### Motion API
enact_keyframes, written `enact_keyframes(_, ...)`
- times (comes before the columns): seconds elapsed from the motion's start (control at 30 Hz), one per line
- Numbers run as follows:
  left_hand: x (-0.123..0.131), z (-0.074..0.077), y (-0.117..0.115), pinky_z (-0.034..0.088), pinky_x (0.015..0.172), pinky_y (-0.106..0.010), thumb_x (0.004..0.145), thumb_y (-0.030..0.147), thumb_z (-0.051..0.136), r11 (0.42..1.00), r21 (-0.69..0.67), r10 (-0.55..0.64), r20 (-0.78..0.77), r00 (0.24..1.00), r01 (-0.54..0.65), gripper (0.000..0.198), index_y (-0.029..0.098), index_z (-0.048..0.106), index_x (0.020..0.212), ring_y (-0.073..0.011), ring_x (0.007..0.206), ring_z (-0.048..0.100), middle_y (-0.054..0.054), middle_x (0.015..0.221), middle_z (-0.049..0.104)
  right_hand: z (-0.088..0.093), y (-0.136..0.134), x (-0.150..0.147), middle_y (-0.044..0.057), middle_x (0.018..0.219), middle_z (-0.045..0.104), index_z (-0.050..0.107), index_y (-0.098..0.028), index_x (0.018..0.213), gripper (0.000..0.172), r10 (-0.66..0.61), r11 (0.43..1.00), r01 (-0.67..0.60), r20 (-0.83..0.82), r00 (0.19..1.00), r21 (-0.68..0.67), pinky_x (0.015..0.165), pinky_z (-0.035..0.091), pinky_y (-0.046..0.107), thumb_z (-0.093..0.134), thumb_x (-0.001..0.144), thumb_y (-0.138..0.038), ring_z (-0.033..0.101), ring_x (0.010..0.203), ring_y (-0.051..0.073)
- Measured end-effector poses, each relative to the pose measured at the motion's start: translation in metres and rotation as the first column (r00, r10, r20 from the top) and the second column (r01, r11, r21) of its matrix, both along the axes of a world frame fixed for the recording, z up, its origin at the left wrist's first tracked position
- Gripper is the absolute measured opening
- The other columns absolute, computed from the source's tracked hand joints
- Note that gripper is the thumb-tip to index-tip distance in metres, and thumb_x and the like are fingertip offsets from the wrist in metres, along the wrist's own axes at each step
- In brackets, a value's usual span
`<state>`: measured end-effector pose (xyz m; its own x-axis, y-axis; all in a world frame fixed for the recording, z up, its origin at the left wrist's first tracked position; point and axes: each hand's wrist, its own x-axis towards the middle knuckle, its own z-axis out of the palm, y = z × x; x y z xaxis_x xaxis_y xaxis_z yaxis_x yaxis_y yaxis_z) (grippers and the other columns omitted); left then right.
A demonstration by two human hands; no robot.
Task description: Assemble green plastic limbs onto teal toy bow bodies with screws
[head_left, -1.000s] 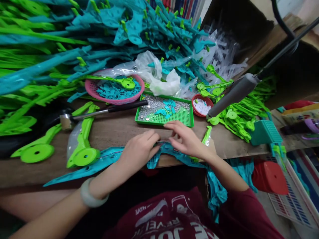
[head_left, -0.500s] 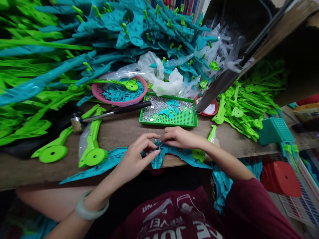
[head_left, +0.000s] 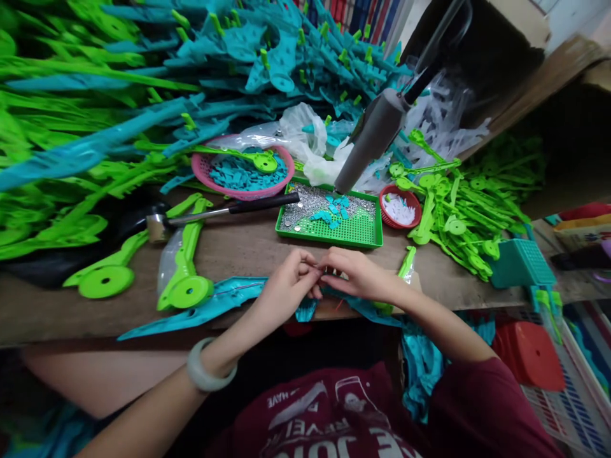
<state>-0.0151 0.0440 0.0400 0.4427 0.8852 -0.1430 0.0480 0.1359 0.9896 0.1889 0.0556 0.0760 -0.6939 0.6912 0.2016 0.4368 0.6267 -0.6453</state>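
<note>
A long blue plastic part (head_left: 200,308), with a thin wire along its left wing, lies at the table's front edge. Over its middle my left hand (head_left: 291,283) is closed in a pinch. My right hand (head_left: 353,272) is pinched too, its fingertips meeting those of the left. Whatever sits between the fingertips is too small and too covered to make out. A thin red wire (head_left: 340,305) shows just below my right hand, beside the blue part. My hands hide the middle of the part.
Beyond my hands stands a green tray (head_left: 356,235) of small metal pieces and blue bits. Above it hangs a grey cylindrical power tool (head_left: 375,137). A hammer (head_left: 205,217), pink basket (head_left: 281,187), red basket (head_left: 398,224) and piles of green and blue parts surround it.
My hands have come together so their fingertips touch, covering the blue part's middle. The hanging grey tool has swung left and up, over the tray. The view has shifted slightly.
</note>
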Motion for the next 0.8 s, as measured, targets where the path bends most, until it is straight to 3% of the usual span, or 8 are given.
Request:
enact_keyframes(0.1,0.002,-0.006,-0.008,0.059,0.072,-0.033,0.091,0.031,0.054,0.993,0.119,0.009,-0.027,1.000,-0.005,0.014,0.023,0.046,0.101,-0.0196,0.079,0.075,-0.002,0.083,0.073,0.000,0.000,0.001,0.007,0.096,0.064,0.062,-0.016,0.101,0.010,-0.033,0.996,0.034,0.013,0.999,-0.085,0.074,0.052,0.028,0.053,0.098,-0.019,0.060,0.083,0.015)
enact_keyframes(0.2,0.001,-0.010,-0.017,0.059,0.074,-0.035,0.093,0.026,0.052,0.938,0.346,0.100,-0.282,0.954,0.003,0.013,0.023,0.049,0.106,-0.0239,0.089,0.076,-0.007,0.096,0.075,0.003,0.000,0.001,0.008,0.102,0.060,0.063,-0.016,0.108,0.014,0.013,0.997,-0.006,0.086,0.996,-0.083,0.078,0.052,0.029,0.054,0.097,-0.017,0.060,0.089,0.016)
enact_keyframes(0.3,0.001,-0.011,-0.023,0.054,0.063,-0.030,0.095,0.023,0.050,0.863,0.503,0.237,-0.496,0.835,0.053,0.012,0.022,0.052,0.107,-0.0247,0.079,0.076,-0.007,0.091,0.075,0.007,-0.001,-0.005,0.008,0.100,0.058,0.063,-0.015,0.103,0.014,0.030,0.999,-0.042,0.282,0.959,0.034,0.076,0.050,0.029,0.050,0.097,-0.013,0.056,0.087,0.017)
enact_keyframes(0.47,-0.001,-0.013,-0.031,0.052,0.061,-0.030,0.097,0.027,0.056,0.786,0.616,0.363,-0.525,0.770,0.049,0.017,0.021,0.053,0.113,-0.0230,0.070,0.071,-0.004,0.085,0.072,0.003,-0.003,-0.009,0.010,0.092,0.060,0.062,-0.015,0.089,0.017,-0.045,0.961,-0.094,0.485,0.873,0.259,0.076,0.047,0.034,0.048,0.099,-0.014,0.050,0.086,0.021)
enact_keyframes(0.53,-0.002,-0.014,-0.038,0.055,0.073,-0.037,0.097,0.027,0.058,0.722,0.687,0.406,-0.516,0.754,0.082,0.019,0.019,0.055,0.114,-0.0279,0.086,0.071,-0.009,0.095,0.073,-0.005,-0.004,-0.007,0.009,0.090,0.062,0.060,-0.017,0.084,0.020,-0.098,0.967,-0.006,0.389,0.916,0.256,0.077,0.047,0.035,0.047,0.100,-0.016,0.051,0.086,0.021)
enact_keyframes(0.63,-0.002,-0.017,-0.049,0.054,0.084,-0.043,0.098,0.021,0.056,0.648,0.754,0.424,-0.473,0.772,0.106,0.019,0.016,0.057,0.116,-0.0297,0.100,0.066,-0.012,0.103,0.072,-0.018,-0.008,-0.005,0.006,0.087,0.062,0.057,-0.019,0.084,0.014,-0.193,0.980,0.189,0.063,0.979,0.062,0.078,0.049,0.034,0.053,0.097,-0.018,0.056,0.085,0.019)
enact_keyframes(0.7,0.000,-0.020,-0.054,0.053,0.087,-0.042,0.098,0.017,0.055,0.618,0.781,0.427,-0.427,0.797,0.088,0.020,0.016,0.057,0.118,-0.0273,0.100,0.065,-0.011,0.105,0.073,-0.026,-0.011,-0.006,0.005,0.091,0.061,0.056,-0.019,0.084,0.012,-0.275,0.956,0.256,-0.129,0.953,-0.146,0.076,0.051,0.031,0.057,0.095,-0.020,0.060,0.085,0.017)
enact_keyframes(0.8,0.002,-0.026,-0.058,0.052,0.092,-0.043,0.097,0.013,0.056,0.584,0.809,0.436,-0.387,0.812,0.072,0.024,0.015,0.058,0.121,-0.0270,0.105,0.063,-0.011,0.115,0.072,-0.029,-0.014,-0.008,0.006,0.100,0.059,0.057,-0.019,0.085,0.011,-0.372,0.898,0.296,-0.203,0.906,-0.326,0.065,0.052,0.026,0.059,0.095,-0.024,0.061,0.079,0.013)
